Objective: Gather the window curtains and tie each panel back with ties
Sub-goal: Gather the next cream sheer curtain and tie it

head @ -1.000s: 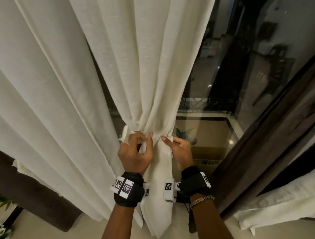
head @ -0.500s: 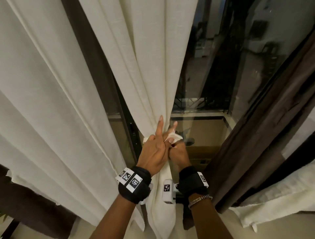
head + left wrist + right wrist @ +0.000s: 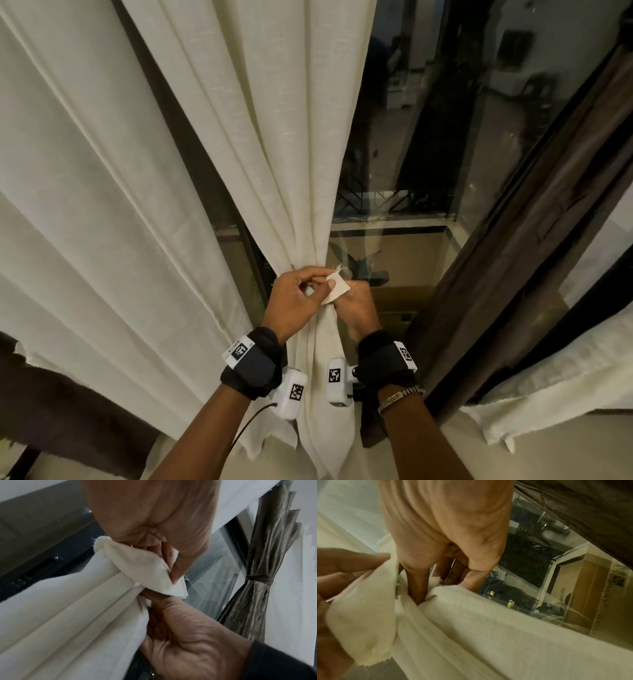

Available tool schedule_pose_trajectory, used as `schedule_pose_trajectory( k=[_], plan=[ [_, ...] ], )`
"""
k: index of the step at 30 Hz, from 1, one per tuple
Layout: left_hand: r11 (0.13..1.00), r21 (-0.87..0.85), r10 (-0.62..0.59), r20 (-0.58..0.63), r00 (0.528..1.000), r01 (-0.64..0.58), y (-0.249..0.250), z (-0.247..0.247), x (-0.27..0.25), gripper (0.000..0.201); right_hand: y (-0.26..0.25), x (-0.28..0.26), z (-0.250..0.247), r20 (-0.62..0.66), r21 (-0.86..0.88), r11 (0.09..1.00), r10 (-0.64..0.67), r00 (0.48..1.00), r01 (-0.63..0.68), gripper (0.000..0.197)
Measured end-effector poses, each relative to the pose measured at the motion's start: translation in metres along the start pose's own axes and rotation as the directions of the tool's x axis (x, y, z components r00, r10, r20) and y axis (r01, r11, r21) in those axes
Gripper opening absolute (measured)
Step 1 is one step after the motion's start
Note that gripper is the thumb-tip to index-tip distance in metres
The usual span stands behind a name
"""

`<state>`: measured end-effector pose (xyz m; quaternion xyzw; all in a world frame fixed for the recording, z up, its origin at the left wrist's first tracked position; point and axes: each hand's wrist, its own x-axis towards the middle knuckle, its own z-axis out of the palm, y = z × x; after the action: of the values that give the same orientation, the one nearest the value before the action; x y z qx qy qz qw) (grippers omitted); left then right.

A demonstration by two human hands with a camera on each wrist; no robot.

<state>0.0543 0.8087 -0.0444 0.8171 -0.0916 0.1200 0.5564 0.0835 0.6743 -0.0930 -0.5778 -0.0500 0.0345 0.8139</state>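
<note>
A cream curtain panel [image 3: 260,144] hangs gathered into a narrow bundle at mid-height in front of the window. A short cream tie [image 3: 337,291] wraps that waist. My left hand [image 3: 327,279] pinches the tie's loose end between thumb and fingers; the left wrist view shows the tie [image 3: 150,572] under the left hand [image 3: 173,573]. My right hand [image 3: 356,305] sits just right of and below it, fingers curled. In the right wrist view my right hand [image 3: 426,586] digs into the wrap and pinches a small piece of the tie [image 3: 435,581] against the curtain [image 3: 488,628].
A second cream panel [image 3: 85,205] hangs loose at the left. A dark brown curtain [image 3: 513,274] slants down the right; the left wrist view shows a brown curtain [image 3: 260,577] bound with a tie. The dark window glass [image 3: 428,137] is behind.
My left hand went from fingers pointing straight up to pinching the tie's end. Both hands stay at the curtain's waist, and the bundle looks tighter than a second ago.
</note>
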Motion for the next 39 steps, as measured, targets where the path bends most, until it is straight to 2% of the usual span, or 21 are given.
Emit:
schedule_pose_trajectory(
  k=[3, 5, 8, 10, 13, 17, 22, 28, 30, 34, 36, 38, 39],
  plan=[
    [1.0, 0.011, -0.011, -0.017, 1.0, 0.011, -0.004, -0.004, 0.003, 0.015, 0.001, 0.001, 0.0, 0.025, -0.059, 0.998, 0.014, 1.0, -0.012, 0.022],
    [1.0, -0.008, -0.009, 0.033, 0.999, 0.009, -0.005, -0.007, 0.004, 0.011, 0.0, 0.001, -0.002, 0.007, -0.133, 0.991, 0.005, 1.0, -0.004, 0.02],
    [1.0, -0.022, 0.015, 0.129, 0.992, -0.012, -0.003, -0.01, 0.004, 0.017, -0.001, 0.003, -0.008, -0.012, -0.291, 0.957, -0.025, 1.0, 0.021, 0.017],
    [1.0, -0.019, 0.012, 0.156, 0.988, -0.009, -0.004, -0.014, 0.004, 0.021, -0.003, 0.001, -0.011, 0.021, -0.323, 0.946, -0.014, 1.0, 0.02, 0.011],
    [1.0, -0.022, -0.011, 0.168, 0.986, 0.015, -0.012, -0.022, 0.006, 0.02, -0.011, -0.003, -0.014, 0.107, -0.292, 0.956, 0.039, 0.993, -0.006, 0.02],
    [0.989, -0.12, -0.062, 0.18, 0.982, 0.084, -0.015, -0.029, 0.005, 0.02, -0.021, -0.007, -0.018, 0.194, -0.247, 0.966, 0.122, 0.973, -0.072, 0.027],
    [0.995, -0.094, -0.029, 0.145, 0.989, 0.043, -0.019, -0.031, 0.009, 0.018, -0.03, -0.01, -0.021, 0.235, -0.24, 0.963, 0.181, 0.955, -0.123, 0.028],
    [1.0, -0.021, 0.011, 0.072, 0.997, -0.01, -0.024, -0.029, 0.011, 0.013, -0.035, -0.01, -0.028, 0.302, -0.233, 0.956, 0.244, 0.921, -0.177, 0.039],
    [1.0, 0.013, 0.022, 0.075, 0.997, -0.023, -0.022, -0.028, 0.012, 0.013, -0.037, -0.01, -0.028, 0.294, -0.237, 0.955, 0.248, 0.923, -0.181, 0.033],
    [0.999, 0.04, -0.011, 0.13, 0.991, 0.005, -0.018, -0.031, 0.013, 0.016, -0.035, -0.008, -0.025, 0.217, -0.247, 0.961, 0.178, 0.96, -0.123, 0.026],
    [1.0, -0.008, -0.012, 0.071, 0.997, 0.012, -0.016, -0.034, 0.01, 0.017, -0.036, -0.009, -0.025, 0.189, -0.245, 0.963, 0.16, 0.969, -0.111, 0.026],
    [0.996, -0.091, 0.006, -0.096, 0.995, -0.014, -0.011, -0.039, 0.006, 0.015, -0.04, -0.009, -0.027, 0.149, -0.293, 0.949, 0.165, 0.975, -0.116, 0.025],
    [0.991, -0.126, 0.023, -0.197, 0.98, -0.049, -0.005, -0.043, 0.004, 0.013, -0.045, -0.008, -0.027, 0.133, -0.352, 0.93, 0.16, 0.978, -0.105, 0.022]
  ],
)
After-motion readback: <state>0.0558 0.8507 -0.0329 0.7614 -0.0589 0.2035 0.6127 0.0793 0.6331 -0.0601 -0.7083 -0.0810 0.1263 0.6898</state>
